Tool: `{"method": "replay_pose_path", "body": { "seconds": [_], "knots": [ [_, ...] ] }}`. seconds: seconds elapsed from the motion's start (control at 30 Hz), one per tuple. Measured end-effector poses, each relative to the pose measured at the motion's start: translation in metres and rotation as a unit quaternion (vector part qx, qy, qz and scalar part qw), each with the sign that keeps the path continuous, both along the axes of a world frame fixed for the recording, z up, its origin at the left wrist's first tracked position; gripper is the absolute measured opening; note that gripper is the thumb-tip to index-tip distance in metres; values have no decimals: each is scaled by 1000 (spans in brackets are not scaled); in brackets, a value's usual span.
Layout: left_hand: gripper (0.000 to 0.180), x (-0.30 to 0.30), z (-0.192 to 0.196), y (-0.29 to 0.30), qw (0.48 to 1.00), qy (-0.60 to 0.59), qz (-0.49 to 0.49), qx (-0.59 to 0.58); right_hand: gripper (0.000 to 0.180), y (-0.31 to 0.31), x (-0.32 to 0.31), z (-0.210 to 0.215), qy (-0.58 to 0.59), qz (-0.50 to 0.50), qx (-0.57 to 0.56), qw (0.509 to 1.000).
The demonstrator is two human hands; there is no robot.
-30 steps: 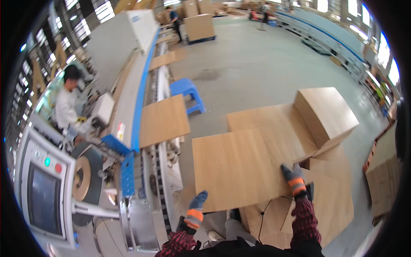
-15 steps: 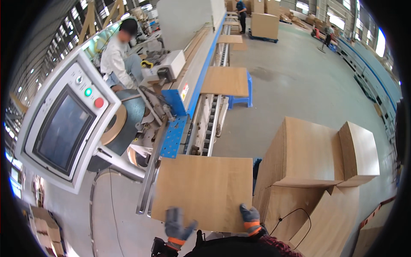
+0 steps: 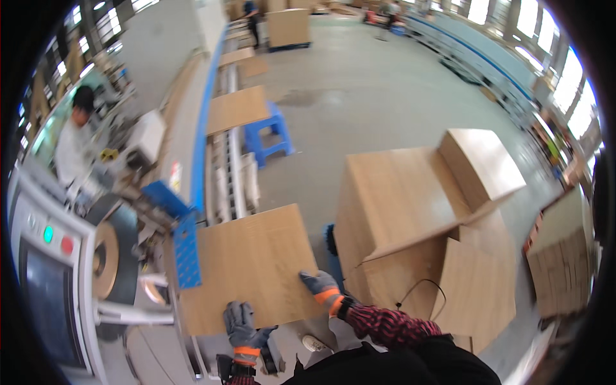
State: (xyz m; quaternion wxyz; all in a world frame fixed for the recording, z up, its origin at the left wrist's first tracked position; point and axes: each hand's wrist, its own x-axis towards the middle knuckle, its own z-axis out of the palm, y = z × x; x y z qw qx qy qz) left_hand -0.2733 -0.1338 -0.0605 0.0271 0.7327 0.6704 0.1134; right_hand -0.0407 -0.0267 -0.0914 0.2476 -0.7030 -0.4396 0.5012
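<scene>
Head view looks down on a person in grey work gloves with orange cuffs, feeding a flat wooden panel [image 3: 250, 266] onto the infeed end of a long machine. Their left hand [image 3: 244, 324] sits at the panel's near edge, its grip clenched over that edge with the fingers on top. Their right hand [image 3: 321, 285] lies at the near right corner, fingers spread flat on the panel's face; whether it actually grips or only presses, I cannot tell. The panel lies level, its far left corner just beside a blue perforated guide plate [image 3: 187, 253], with the roller track [image 3: 234, 170] running away beyond it. Further up that track a second panel [image 3: 237, 109] rests, and a blue plastic stool [image 3: 269, 135] stands near it on the concrete floor. To the right, a stack of similar wooden boards [image 3: 398, 199] stands close by. At the left edge sits a control panel [image 3: 48, 269] with a green and a red button, and a co-worker in a white top [image 3: 70, 151] stands beside the machine.
</scene>
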Motion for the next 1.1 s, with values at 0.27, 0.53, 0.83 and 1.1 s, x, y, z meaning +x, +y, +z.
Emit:
{"method": "replay_pose_path", "body": {
  "seconds": [0.27,0.53,0.83,1.1],
  "knots": [
    [97,-4,-19,8,999,19,-13,38,71,13,4,2,-17,17,-93,995],
    [108,-29,-34,70,998,55,0,2,55,28,91,75,-110,43,245,962],
    [103,-63,-61,176,1000,20,-17,9,57,112,625,110,-532,-416,281,682],
    [71,1,-4,253,985,174,9,5,85,99,859,116,-524,-413,49,743]
  ]
}}
